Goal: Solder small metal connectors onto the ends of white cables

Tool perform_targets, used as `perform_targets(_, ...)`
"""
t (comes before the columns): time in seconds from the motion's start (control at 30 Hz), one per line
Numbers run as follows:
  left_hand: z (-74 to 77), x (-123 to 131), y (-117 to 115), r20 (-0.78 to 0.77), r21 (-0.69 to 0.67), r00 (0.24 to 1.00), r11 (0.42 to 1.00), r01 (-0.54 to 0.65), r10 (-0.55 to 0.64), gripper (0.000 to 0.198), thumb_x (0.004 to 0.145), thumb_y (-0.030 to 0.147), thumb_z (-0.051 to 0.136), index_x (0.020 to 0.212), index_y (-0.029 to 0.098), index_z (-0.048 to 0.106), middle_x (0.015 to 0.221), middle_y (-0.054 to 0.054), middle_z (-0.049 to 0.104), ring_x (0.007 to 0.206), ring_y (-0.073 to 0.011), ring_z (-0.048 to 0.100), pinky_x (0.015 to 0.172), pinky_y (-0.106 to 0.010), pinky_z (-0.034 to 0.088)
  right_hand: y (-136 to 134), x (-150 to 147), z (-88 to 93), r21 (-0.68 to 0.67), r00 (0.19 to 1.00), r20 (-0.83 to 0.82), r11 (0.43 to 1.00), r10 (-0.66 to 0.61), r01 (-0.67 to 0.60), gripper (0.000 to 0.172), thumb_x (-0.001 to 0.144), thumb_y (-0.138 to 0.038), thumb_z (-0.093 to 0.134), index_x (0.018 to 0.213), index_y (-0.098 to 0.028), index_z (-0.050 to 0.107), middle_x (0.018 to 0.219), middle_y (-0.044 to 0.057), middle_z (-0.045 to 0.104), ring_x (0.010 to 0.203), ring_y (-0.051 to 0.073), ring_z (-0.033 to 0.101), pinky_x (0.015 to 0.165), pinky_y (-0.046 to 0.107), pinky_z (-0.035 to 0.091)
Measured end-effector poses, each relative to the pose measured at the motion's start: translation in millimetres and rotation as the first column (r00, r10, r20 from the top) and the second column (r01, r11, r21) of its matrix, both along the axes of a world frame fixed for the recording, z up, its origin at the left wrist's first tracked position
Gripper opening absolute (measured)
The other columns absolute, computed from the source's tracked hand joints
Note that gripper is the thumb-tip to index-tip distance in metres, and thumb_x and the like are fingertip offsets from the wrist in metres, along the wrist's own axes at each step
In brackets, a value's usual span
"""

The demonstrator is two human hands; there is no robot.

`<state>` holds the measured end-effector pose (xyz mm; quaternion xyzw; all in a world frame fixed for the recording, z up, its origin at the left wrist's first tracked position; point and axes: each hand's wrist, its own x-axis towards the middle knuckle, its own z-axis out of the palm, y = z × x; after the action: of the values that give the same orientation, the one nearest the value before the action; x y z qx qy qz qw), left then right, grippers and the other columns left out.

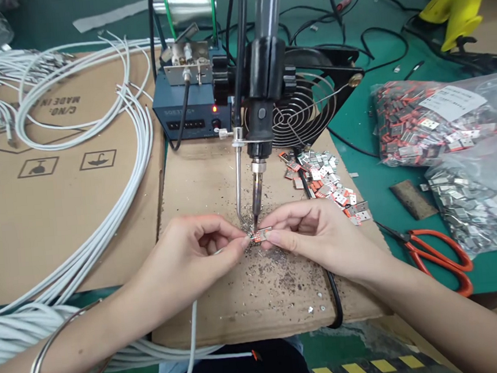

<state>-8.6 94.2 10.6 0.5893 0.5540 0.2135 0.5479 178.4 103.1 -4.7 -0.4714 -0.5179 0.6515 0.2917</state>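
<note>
My left hand pinches the end of a white cable, which hangs down below the hand past the board's front edge. Between the thumb and fingers of my right hand is a USB connector with a metal shell and an orange part. Cable end and connector meet under the tip of a clamped soldering iron; whether the tip touches them I cannot tell. A thin metal solder feed tube curves down beside the tip. Dark specks and solder bits litter the cardboard below.
A blue solder feeder and a fan stand behind. Loose connectors lie right of the iron, with bagged connectors, bagged metal shells and orange-handled scissors farther right. Bundled white cables cover the left.
</note>
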Motion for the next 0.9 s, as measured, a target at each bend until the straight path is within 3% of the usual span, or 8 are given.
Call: perform_targets(0.9,2.9,0.7,-0.1,-0.025,-0.03,1.0,1.0,-0.008,0.007,0.016,0.071,0.027,0.062,0.069,0.014,0.07,0.055,-0.001,0.06,0.049,-0.0104,0.044,0.044,-0.021,0.033,-0.7,-0.2,1.2,-0.037,1.0,-0.021,0.999,-0.009,0.008,0.009,0.067,-0.02,0.07,0.074,-0.016,0.067,0.065,0.003,0.071,0.06,0.013,0.064,0.055,0.023,0.05)
